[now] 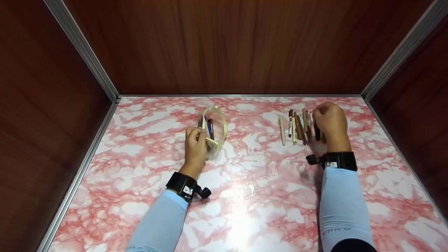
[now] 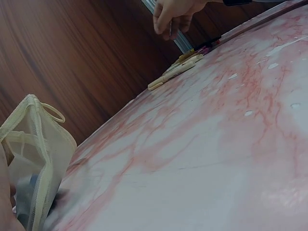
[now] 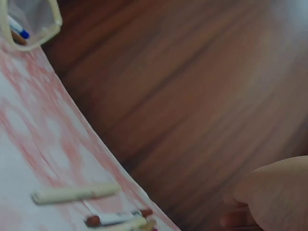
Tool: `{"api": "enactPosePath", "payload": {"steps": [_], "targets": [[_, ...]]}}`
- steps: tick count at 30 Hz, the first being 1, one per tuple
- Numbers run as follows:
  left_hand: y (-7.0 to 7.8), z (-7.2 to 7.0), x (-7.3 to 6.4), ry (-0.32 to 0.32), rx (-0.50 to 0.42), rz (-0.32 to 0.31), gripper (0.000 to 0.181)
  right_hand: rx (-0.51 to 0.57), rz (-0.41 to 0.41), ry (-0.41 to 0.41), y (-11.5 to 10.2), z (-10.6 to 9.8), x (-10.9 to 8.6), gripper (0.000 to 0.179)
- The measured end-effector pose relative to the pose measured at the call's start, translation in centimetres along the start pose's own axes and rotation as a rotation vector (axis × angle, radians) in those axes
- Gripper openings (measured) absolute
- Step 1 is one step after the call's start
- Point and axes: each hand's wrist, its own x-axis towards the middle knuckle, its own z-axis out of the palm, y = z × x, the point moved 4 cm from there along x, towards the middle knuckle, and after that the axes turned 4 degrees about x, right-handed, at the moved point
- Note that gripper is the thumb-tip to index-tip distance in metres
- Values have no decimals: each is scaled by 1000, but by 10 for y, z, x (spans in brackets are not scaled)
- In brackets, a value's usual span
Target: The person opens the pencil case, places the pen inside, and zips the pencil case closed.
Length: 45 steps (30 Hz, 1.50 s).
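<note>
A pale mesh pouch (image 1: 223, 120) with a cream rim stands at the left, its mouth spread wide. Several pens (image 1: 210, 128) are inside. My left hand (image 1: 196, 141) grips the pouch's near left edge; in the left wrist view the pouch (image 2: 41, 159) is beside the fingers. At the right, my right hand (image 1: 330, 120) hovers over a row of pens (image 1: 298, 126), its fingers bent downward. The left wrist view shows the right hand (image 2: 175, 14) raised above the tabletop. Whether something sits between its fingertips is too unclear to tell.
A cream pen (image 1: 282, 131) lies at the row's left end, slightly apart. The red-and-white marbled table (image 1: 245, 175) is bounded by a brown wooden back panel (image 1: 241, 49) and side panels, with grey metal strips along the edges.
</note>
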Motion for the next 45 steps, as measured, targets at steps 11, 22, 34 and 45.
{"api": "enactPosePath", "payload": {"steps": [11, 22, 34, 45], "targets": [[-1, 1, 0, -14, -10, -8, 22, 25, 299, -75, 54, -16, -7, 61], [2, -1, -1, -5, 29, 25, 20, -17, 454, -195, 73, -9, -11, 71], [0, -1, 0, 18, 29, 22, 19, 11, 428, -238, 72, -2, -7, 37], [0, -1, 0, -1, 38, 4, 19, -12, 388, -236, 71, -9, -13, 30]]}}
